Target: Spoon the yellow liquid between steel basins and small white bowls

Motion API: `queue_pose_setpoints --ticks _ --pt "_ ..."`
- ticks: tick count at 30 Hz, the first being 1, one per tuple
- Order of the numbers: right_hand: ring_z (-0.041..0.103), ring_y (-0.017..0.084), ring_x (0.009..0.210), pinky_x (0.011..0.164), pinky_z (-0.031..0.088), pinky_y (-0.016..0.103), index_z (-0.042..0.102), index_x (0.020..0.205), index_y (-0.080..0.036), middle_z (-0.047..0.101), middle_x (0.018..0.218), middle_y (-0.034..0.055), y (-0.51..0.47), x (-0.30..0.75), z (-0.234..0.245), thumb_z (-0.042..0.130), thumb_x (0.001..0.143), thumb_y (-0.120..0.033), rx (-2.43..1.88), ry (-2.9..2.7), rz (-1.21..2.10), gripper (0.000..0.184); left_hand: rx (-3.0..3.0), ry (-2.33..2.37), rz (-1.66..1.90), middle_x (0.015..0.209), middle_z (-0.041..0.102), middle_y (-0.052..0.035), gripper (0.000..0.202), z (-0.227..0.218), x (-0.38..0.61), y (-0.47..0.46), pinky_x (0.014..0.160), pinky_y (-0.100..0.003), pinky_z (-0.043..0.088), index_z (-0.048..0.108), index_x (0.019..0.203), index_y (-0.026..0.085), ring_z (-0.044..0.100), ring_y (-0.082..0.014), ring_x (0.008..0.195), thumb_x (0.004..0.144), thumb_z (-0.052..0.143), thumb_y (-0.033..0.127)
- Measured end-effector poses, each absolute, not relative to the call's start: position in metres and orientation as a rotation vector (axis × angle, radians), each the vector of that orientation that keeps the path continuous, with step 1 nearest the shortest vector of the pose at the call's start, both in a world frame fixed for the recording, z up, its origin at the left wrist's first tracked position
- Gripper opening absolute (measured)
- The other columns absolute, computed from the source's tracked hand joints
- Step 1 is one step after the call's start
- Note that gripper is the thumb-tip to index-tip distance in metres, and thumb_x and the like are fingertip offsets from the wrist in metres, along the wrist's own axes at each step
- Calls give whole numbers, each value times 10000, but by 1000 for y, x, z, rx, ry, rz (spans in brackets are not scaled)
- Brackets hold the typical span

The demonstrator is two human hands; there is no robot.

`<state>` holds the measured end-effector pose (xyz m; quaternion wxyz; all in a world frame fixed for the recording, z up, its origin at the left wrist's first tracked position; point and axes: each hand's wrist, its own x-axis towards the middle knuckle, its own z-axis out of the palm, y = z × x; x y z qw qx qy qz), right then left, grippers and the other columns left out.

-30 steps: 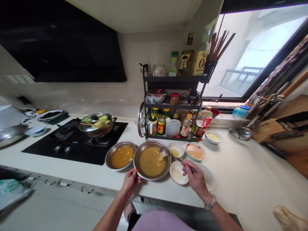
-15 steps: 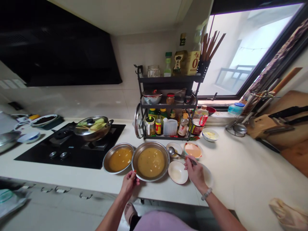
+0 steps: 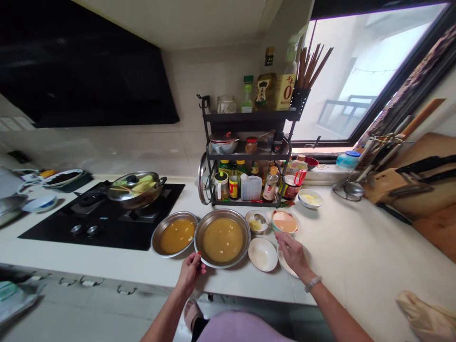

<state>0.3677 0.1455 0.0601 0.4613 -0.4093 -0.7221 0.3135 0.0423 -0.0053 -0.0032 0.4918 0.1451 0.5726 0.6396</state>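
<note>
My left hand (image 3: pixel 192 270) is closed at the near left rim of the large metal bowl (image 3: pixel 223 263), which holds a cloudy yellowish liquid with small pale bits. My right hand (image 3: pixel 295 254) is closed around the handle of a metal spoon (image 3: pixel 261 218); its fingers partly hide the handle. The spoon's head lies in a small bowl (image 3: pixel 252 230) with yellowish minced contents. A white bowl (image 3: pixel 262 255) with a little residue stands in front of it. Behind my right hand is a bowl of pinkish-orange stuff (image 3: pixel 284 221); below it, a white dish (image 3: pixel 285 263) is partly covered.
A second metal bowl (image 3: pixel 174 254) of orange-brown liquid touches the large one on the left. A lidded pan (image 3: pixel 137 192) sits on the black hob (image 3: pixel 103 232). Behind stands a seasoning rack (image 3: pixel 245 156). A bowl of pale slices (image 3: pixel 310 199) and a knife block (image 3: pixel 379 187) are to the right.
My right hand has shifted slightly right and down. The spoon's head has gone from the small bowl's left edge down into its contents. My left hand stays at the large bowl's rim.
</note>
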Motion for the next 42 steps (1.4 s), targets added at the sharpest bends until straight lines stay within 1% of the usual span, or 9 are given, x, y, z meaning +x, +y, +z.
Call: queue_pose_setpoints --ticks 3,6,9,13,24,32,36,39,42 --pt "598 179 514 546 507 306 649 903 -204 641 622 10 142 362 57 570 795 -470 -1117 -1526 915 298 360 1394 1556 460 542 46 497 -3 42 -6 416 -185 372 500 653 169 470 -72 382 537 785 560" --pt "566 179 435 452 474 295 608 852 -197 619 555 -2 144 356 55 604 758 -496 -1202 -1218 1012 313 358 1398 1542 457 546 43 497 -3 42 -6 414 -186 365 496 649 171 472 -73 375 537 784 561" --pt "565 176 422 441 475 292 587 790 -207 630 545 1 149 355 55 638 728 -472 -1221 -1048 1054 276 360 1397 1546 461 536 50 492 -3 42 -6 422 -192 376 506 653 169 469 -73 385 536 788 555" --pt "565 172 405 431 481 290 588 786 -199 632 526 -5 153 358 56 671 702 -456 -1197 -1008 1060 282 373 1405 1546 470 529 52 485 -3 42 -6 426 -197 380 512 656 170 472 -75 394 541 782 557" --pt "563 153 414 428 492 282 609 832 -154 638 535 5 154 366 77 703 684 -542 -1154 -1057 993 426 356 1410 1545 460 531 52 497 -4 42 -6 420 -190 385 502 656 174 470 -73 387 531 782 565" --pt "559 146 415 417 489 276 613 842 -164 626 547 1 139 354 100 687 710 -557 -1101 -1144 995 421 328 1390 1567 462 531 60 486 -5 42 -5 418 -186 394 513 669 174 469 -70 392 527 793 546" --pt "561 139 426 435 499 268 633 889 -176 613 558 -6 122 340 101 627 785 -507 -1004 -1337 1015 346 336 1389 1576 463 534 54 486 -3 43 -5 414 -186 404 526 657 168 471 -70 396 514 800 544" --pt "571 124 463 467 512 263 662 928 -195 641 672 14 110 333 95 573 846 -419 -895 -1542 996 255 346 1385 1581 476 541 52 478 -3 43 -5 418 -194 420 528 649 168 486 -76 405 524 796 543" --pt "603 131 538 488 522 262 684 946 -221 659 800 36 104 331 90 550 865 -356 -802 -1693 959 206 330 1377 1595 488 543 57 463 -3 44 -5 426 -197 432 519 645 171 497 -77 412 534 802 520"
